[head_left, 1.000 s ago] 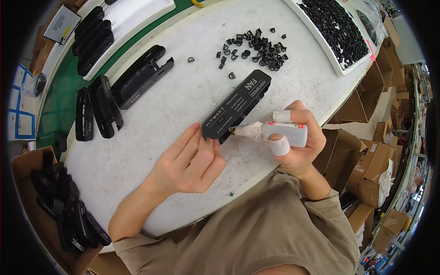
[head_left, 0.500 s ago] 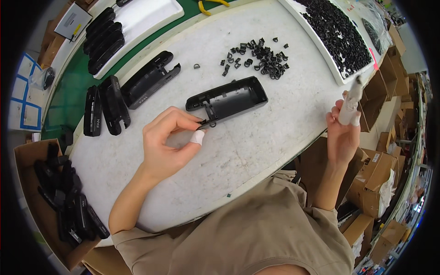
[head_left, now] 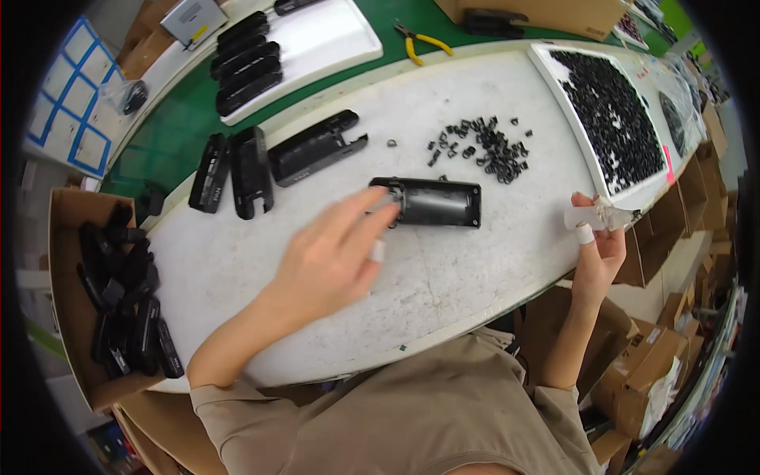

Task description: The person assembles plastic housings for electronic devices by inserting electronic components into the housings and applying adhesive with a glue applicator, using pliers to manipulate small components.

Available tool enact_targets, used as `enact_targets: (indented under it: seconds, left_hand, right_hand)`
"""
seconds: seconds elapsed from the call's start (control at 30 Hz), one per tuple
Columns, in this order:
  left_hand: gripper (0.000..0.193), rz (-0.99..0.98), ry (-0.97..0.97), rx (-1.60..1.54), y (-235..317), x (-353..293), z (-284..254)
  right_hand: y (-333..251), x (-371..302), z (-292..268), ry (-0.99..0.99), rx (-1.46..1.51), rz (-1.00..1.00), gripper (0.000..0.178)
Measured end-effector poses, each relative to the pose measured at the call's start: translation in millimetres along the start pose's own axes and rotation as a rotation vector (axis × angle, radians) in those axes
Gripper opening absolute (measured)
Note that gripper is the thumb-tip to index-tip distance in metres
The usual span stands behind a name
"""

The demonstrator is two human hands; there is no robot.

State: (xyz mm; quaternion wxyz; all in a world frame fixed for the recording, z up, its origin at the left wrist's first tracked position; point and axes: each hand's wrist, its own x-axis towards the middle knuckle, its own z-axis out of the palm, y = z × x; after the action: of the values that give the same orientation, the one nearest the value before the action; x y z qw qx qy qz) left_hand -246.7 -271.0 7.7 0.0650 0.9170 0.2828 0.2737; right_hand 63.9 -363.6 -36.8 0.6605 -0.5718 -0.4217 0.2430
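Observation:
A black plastic housing [head_left: 443,204] lies open side up on the white tabletop in front of me. My left hand [head_left: 328,257] is over its left end, blurred by motion; the fingertips overlap that end, and I cannot tell if they grip anything. Off the table's right edge, my right hand [head_left: 599,252] is closed around a small whitish bottle [head_left: 583,218] with a dark narrow tip pointing right. White covers wrap some of my fingertips. Behind the housing is a loose pile of small black clips [head_left: 500,154], with one clip [head_left: 392,143] apart to the left.
Several black housings [head_left: 317,148] rest on the table's left side. A cardboard box [head_left: 67,305] of black parts stands at the left. White trays hold housings [head_left: 249,85] at the back and many clips [head_left: 609,119] at the right. Yellow-handled pliers [head_left: 423,43] lie behind.
My left hand has shifted from a pinch at the housing's near left edge onto its left end. The housing now lies straighter. The bottle in my right hand has tipped from upright to sideways. The view has shifted.

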Motion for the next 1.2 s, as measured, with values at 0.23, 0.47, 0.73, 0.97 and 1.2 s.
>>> enact_targets:
  seconds: [0.23, 0.47, 0.73, 0.97, 1.2]
  left_hand:
    - [0.045, 0.024, -0.121, -0.090, 38, 21, 38]
    - [0.036, 0.087, -0.152, 0.084, 23, 10, 20]
    - [0.021, 0.091, -0.129, 0.076, 9, 5, 13]
    - [0.019, 0.046, -0.144, 0.032, 4, 8, 12]
    - [0.018, 0.022, -0.144, 0.003, -4, 15, 0]
  right_hand:
    - [4, -5, 20, -0.031, -0.151, -0.059, 0.037]
    - [4, -5, 19, -0.049, -0.210, -0.086, 0.032]
    - [6, -4, 15, -0.076, -0.269, -0.099, 0.035]
    - [7, -5, 15, -0.057, -0.272, -0.127, 0.037]
    - [8, -6, 16, -0.050, -0.287, -0.126, 0.037]
